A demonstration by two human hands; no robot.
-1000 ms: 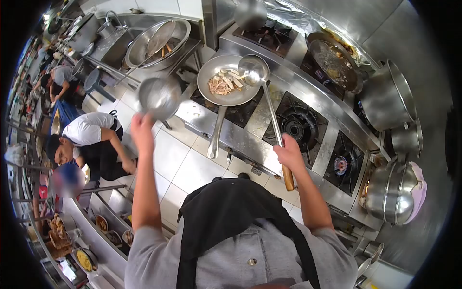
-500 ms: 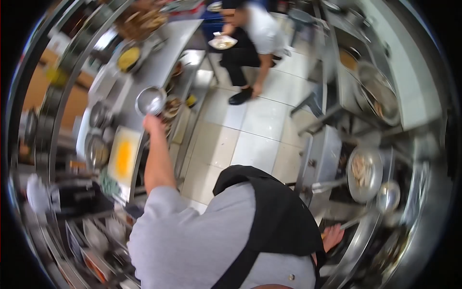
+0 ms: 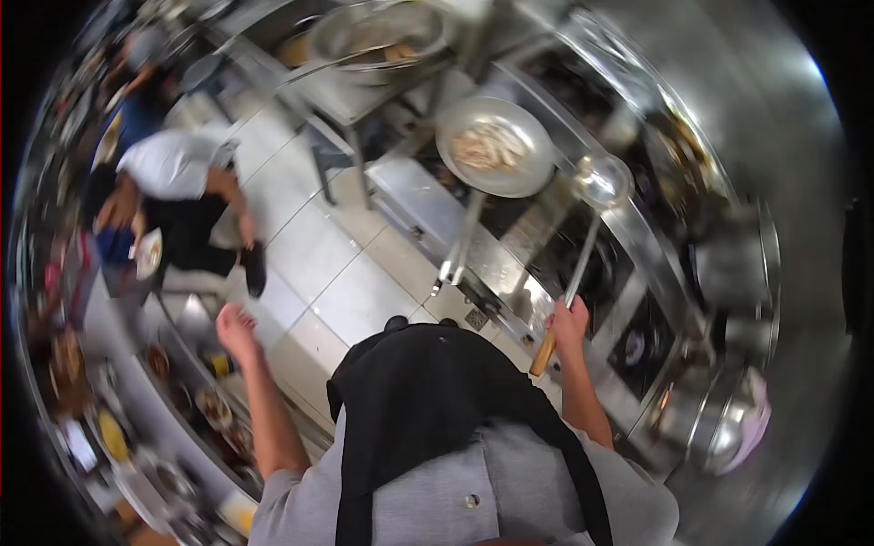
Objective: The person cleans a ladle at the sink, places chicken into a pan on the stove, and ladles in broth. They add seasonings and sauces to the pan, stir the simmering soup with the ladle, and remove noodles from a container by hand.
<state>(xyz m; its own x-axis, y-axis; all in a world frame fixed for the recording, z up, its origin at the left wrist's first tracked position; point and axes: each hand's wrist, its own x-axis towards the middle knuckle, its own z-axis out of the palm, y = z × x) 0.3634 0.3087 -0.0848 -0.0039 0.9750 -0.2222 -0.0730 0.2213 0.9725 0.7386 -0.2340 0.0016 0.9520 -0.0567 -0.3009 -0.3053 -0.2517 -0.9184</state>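
Head view: the ladle is on the person's right side, extending over the stove. Its long axis runs diagonally. The bowl end points away from the body and slightly to the right in the picture; the butt of the handle points back toward the apron and slightly to the left. The ladle has a round, shiny metal bowl, a long, thin metal shaft and a light-brown wooden grip. The bowl catches bright reflections. Blur hides whether it touches the stove.

The right hand has its fingers closed around the handle, near the joint of shaft and grip; the wooden end projects below the hand. The left hand is well apart from the ladle, at the side of the counter. Its fingers are released and partly bent, with no object in their grasp.

The pan is on the stove, just beside the ladle bowl. It is round and grey, and contains pale, strip-shaped food pieces. The pan handle points toward the front edge of the stove. A co-worker in a white top is low above the tiled floor, near a plate of food.
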